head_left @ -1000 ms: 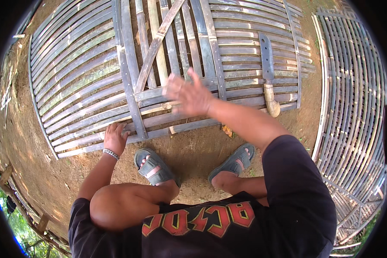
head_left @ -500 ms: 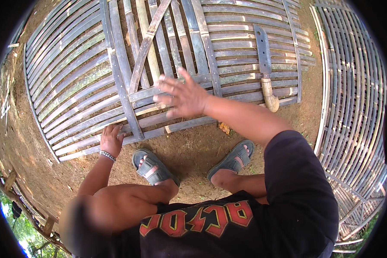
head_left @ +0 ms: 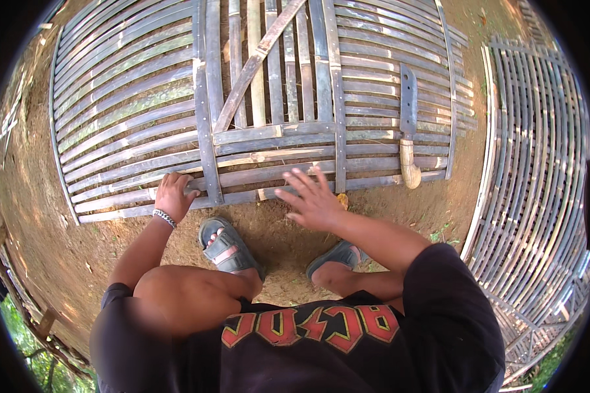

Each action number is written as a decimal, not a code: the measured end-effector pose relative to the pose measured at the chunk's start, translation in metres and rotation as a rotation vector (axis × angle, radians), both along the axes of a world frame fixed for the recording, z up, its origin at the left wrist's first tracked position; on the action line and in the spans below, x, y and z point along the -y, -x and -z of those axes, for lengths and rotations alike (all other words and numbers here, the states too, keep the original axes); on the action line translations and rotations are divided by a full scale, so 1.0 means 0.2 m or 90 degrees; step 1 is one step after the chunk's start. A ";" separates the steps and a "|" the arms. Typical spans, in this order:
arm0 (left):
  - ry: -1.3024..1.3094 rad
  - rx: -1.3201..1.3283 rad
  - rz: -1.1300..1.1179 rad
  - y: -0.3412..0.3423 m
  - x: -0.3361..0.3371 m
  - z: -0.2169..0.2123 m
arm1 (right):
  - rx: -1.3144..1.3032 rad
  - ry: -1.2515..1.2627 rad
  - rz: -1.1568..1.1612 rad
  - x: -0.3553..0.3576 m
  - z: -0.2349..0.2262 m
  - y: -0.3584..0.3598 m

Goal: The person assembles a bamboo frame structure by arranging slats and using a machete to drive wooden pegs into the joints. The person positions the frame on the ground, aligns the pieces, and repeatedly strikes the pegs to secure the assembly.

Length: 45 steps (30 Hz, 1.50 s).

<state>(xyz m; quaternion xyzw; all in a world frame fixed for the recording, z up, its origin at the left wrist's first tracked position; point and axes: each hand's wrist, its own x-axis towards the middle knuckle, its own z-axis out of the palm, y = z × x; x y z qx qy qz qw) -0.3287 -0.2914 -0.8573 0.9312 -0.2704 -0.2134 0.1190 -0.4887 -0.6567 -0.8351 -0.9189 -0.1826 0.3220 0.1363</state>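
Observation:
A bamboo slat panel lies flat on the ground before me. My left hand, with a chain bracelet at the wrist, rests on the panel's near slats; its fingers curl over a slat and their tips are partly hidden. My right hand hovers at the panel's near edge with spread fingers and nothing in it. Right of that hand, a machete with a dark, holed blade and a pale wooden handle lies across the slats. A diagonal bamboo strip crosses the middle section.
A second slatted bamboo panel stands or lies at the right. My sandalled feet are on bare dirt close to the near edge. A small orange leaf lies beside my right hand. Branches and greenery show at lower left.
My right hand has come back toward me and down, from over the panel's middle to its near edge. My left hand stays on the slats. The view has shifted slightly.

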 end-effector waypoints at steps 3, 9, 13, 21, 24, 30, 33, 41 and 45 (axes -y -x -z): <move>0.004 -0.019 -0.015 -0.01 -0.02 -0.03 | -0.052 0.131 0.088 0.15 -0.03 0.02; -0.014 -0.078 -0.028 -0.06 0.02 -0.18 | 0.107 0.127 0.105 0.48 -0.02 0.09; 0.003 -0.087 -0.028 -0.09 0.00 -0.27 | 0.213 0.048 0.027 0.50 -0.04 0.10; 0.052 -0.067 -0.058 -0.14 0.02 -0.41 | 0.278 -0.046 0.094 0.56 -0.21 0.08; 0.070 -0.075 -0.088 -0.15 0.01 -0.39 | 0.331 -0.062 0.127 0.65 -0.23 0.09; 0.063 -0.113 -0.096 -0.16 0.04 -0.40 | 0.398 0.281 0.400 1.00 -0.22 0.12; 0.052 -0.121 -0.092 -0.16 0.03 -0.40 | 0.322 0.347 0.571 1.15 -0.22 0.11; 0.036 -0.111 -0.079 -0.13 0.06 -0.35 | 0.058 0.130 0.789 1.31 -0.13 0.27; -0.007 -0.111 -0.041 -0.13 0.03 -0.29 | 0.024 0.159 0.701 1.28 -0.12 0.26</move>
